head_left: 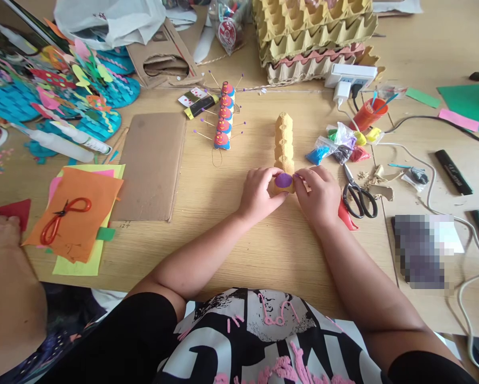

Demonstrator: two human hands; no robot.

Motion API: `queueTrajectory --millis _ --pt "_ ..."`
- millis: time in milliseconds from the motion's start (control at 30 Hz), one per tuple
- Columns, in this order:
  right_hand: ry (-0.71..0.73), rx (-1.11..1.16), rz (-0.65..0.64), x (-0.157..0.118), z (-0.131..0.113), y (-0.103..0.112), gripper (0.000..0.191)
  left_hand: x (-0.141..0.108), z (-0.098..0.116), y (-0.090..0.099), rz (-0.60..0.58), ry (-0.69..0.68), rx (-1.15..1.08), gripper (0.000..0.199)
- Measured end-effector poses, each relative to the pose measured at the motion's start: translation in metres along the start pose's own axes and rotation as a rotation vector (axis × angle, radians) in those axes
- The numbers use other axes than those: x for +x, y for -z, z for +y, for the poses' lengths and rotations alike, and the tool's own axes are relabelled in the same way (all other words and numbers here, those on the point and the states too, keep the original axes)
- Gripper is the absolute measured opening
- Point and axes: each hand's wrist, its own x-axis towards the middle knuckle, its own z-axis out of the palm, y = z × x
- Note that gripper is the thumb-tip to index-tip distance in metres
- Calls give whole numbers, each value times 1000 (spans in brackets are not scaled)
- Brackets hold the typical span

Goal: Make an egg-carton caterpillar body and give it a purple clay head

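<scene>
The left hand [262, 193] grips the near end of a long, bumpy yellow strip of moulded egg-carton cups [284, 140] from its left side, thumb below and fingers above, while the right hand [313, 192] pinches the right edge of the round purple patch [283, 180] that covers the end cup. The strip lies on the pale wood-grain table [207, 224], running straight away from both hands. Beyond the left hand and to its left stands a row of red-and-blue caterpillar segments with smiling faces and purple-tipped sticks [224, 116]; farther left of that hand is a flat brown cardboard sheet [151, 165], then orange-handled scissors [63, 213] on an orange paper sheet [97, 200]. Just to the right of the right hand are black-handled scissors [358, 197], blades pointing away, with a red object [346, 217] partly hidden beside the wrist. Beyond the right hand, to its right, small clear bags of coloured clay [339, 144] sit near an orange cup [368, 114]. Straight beyond the hands, past the strip, is a stack of yellow and grey egg trays [315, 40]. Another person's hand [1, 229] touches a red paper piece [17, 212] at the far left.
</scene>
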Motion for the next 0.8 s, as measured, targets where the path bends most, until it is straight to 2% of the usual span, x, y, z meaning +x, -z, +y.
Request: queueTrajectory --millis 167,400,633,800 --pt "25 -142 -1 -1 -7 4 20 1 1 1 -14 -11 5 38" --pt "-39 -144 -93 0 -11 5 17 0 -1 0 -33 -42 31 41" --pt "77 -320 -75 -2 -10 4 21 0 0 1 -12 -18 26 40" --pt "71 -284 -42 -3 -9 3 22 0 0 1 23 -24 -7 40"
